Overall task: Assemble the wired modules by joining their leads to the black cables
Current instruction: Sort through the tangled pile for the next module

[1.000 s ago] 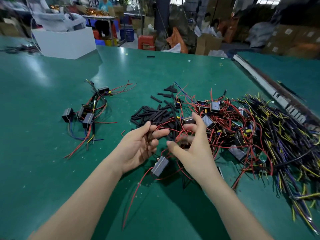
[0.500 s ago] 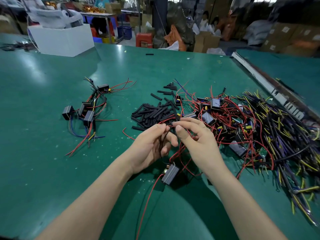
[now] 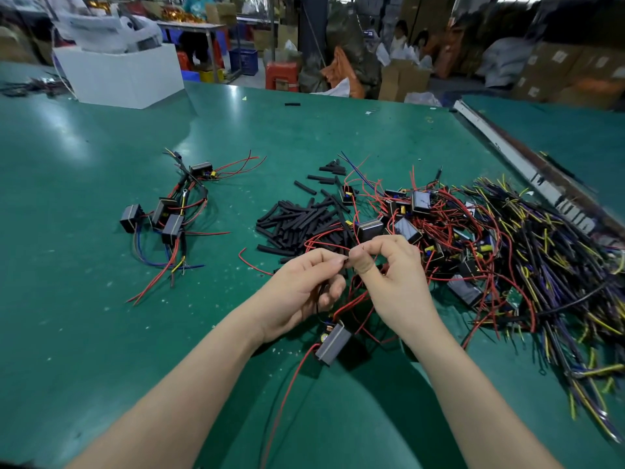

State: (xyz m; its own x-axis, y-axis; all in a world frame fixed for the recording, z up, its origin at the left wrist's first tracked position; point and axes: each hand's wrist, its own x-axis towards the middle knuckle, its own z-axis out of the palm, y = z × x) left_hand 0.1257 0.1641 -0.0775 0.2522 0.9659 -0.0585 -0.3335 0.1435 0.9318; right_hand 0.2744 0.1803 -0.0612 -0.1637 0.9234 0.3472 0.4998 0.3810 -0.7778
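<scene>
Modules (image 3: 162, 218) left look done; heap (image 3: 439, 231) waits. My left hand (image 3: 297, 292) and right hand (image 3: 392, 275) pinch one lead (image 3: 346, 262).

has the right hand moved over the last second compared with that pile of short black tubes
Yes. The right hand moved left, closing the gap to the left hand; their fingertips now meet just below the pile of short black tubes.
</scene>
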